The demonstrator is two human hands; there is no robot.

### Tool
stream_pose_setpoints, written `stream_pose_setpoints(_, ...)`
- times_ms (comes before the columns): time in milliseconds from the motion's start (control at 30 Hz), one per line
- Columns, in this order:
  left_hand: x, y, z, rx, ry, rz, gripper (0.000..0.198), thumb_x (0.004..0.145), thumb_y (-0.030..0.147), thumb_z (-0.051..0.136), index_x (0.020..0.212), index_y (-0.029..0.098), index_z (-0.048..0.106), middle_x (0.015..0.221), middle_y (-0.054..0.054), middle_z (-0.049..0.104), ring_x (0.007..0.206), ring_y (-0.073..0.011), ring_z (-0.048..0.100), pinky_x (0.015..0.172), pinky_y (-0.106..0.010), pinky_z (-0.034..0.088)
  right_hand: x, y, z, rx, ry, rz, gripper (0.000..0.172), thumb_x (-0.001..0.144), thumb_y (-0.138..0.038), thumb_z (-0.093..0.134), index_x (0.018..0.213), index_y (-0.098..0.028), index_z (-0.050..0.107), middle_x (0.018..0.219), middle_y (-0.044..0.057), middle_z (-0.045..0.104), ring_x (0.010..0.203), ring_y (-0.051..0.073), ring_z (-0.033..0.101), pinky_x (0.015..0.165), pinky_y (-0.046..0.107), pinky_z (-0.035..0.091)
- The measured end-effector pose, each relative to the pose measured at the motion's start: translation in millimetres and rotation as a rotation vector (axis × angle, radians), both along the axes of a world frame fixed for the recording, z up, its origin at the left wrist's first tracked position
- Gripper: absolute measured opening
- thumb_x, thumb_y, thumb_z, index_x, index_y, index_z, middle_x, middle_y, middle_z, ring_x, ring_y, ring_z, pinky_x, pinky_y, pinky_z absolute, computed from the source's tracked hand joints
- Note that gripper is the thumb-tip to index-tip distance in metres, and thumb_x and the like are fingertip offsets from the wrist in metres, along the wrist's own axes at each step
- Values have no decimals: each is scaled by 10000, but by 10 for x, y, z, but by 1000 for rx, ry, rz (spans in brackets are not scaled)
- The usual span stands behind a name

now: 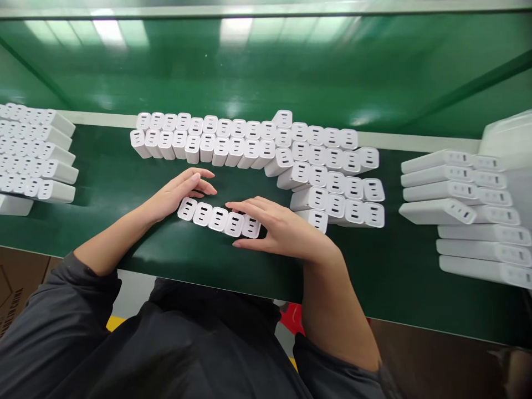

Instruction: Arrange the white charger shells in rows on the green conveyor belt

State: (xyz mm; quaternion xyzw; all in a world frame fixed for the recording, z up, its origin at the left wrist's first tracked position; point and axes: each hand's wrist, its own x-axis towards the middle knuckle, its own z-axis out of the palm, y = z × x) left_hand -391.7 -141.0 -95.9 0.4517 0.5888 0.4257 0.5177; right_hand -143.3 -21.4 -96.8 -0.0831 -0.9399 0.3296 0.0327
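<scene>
A short row of white multi-port chargers [218, 219] stands on the green table in front of me, port faces up. At the row's left end, my left hand [185, 188] is open, its fingers stretched out behind the first charger. My right hand [278, 224] reaches round the right-end charger [251, 226], fingers along the far side and thumb on the near side. Part of that charger is hidden by the hand. Behind both hands, a longer block of chargers [222, 145] runs in two rows and widens to the right.
More chargers stand in stacked rows [58, 166] at the far left. To the right, several chargers [440, 191] lie on their sides beside a pale translucent container [509, 138]. A green panel [249, 72] rises behind the table. A cardboard box [20, 282] sits below its left edge.
</scene>
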Motion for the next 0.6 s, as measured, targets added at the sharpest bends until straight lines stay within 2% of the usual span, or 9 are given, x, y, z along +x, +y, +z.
stream_pose_setpoints(67, -38, 0, 16, -24, 30, -79, 451, 974, 539, 481, 1280, 213, 546, 1191, -99, 706, 1125, -212, 656, 964, -373, 530, 4, 3, -1, 6, -8, 0, 616, 900, -498, 648, 1433, -227, 500, 1189, 128, 660, 1047, 296, 620, 894, 462, 548)
stream_pose_setpoints(167, -100, -1, 49, -28, 102, -269, 498, 921, 475, 610, 1339, 221, 517, 1264, -118, 671, 1103, -218, 659, 855, -329, 557, 10, 5, -4, 6, -14, 5, 637, 889, -481, 672, 1439, -215, 493, 1190, 127, 658, 1049, 293, 614, 901, 462, 543)
stream_pose_setpoints(233, -129, -9, 73, 28, 192, -375, 584, 876, 450, 682, 1385, 237, 491, 1342, -119, 624, 1194, -240, 621, 918, -353, 551, 14, 5, -4, -1, -9, 1, 636, 879, -472, 687, 1433, -223, 499, 1188, 121, 658, 1062, 293, 610, 909, 458, 540)
stream_pose_setpoints(333, -144, -39, 116, 161, 406, -465, 745, 811, 468, 759, 1454, 270, 440, 1457, -116, 528, 1326, -279, 521, 1088, -444, 471, 19, 8, -2, -10, -4, -8, 605, 874, -467, 694, 1405, -230, 527, 1176, 115, 661, 1068, 294, 607, 905, 453, 538)
stream_pose_setpoints(433, -130, -68, 152, 281, 612, -517, 837, 788, 514, 777, 1495, 276, 398, 1500, -132, 478, 1383, -303, 446, 1128, -471, 430, 22, 15, 5, -12, -1, -12, 577, 867, -467, 704, 1366, -215, 562, 1161, 113, 667, 1057, 292, 602, 897, 450, 538)
stream_pose_setpoints(500, -102, -78, 150, 333, 699, -553, 819, 798, 544, 758, 1485, 263, 413, 1486, -136, 493, 1370, -301, 456, 1102, -448, 450, 23, 19, 11, -15, 7, -10, 550, 866, -456, 710, 1337, -202, 585, 1152, 110, 670, 1043, 285, 599, 899, 445, 535)
stream_pose_setpoints(600, -39, -89, 102, 372, 813, -570, 636, 880, 533, 668, 1417, 241, 491, 1383, -114, 594, 1248, -266, 562, 998, -386, 503, 22, 20, 16, -38, 8, -2, 483, 884, -435, 695, 1299, -202, 614, 1141, 104, 674, 1022, 272, 596, 878, 426, 535)
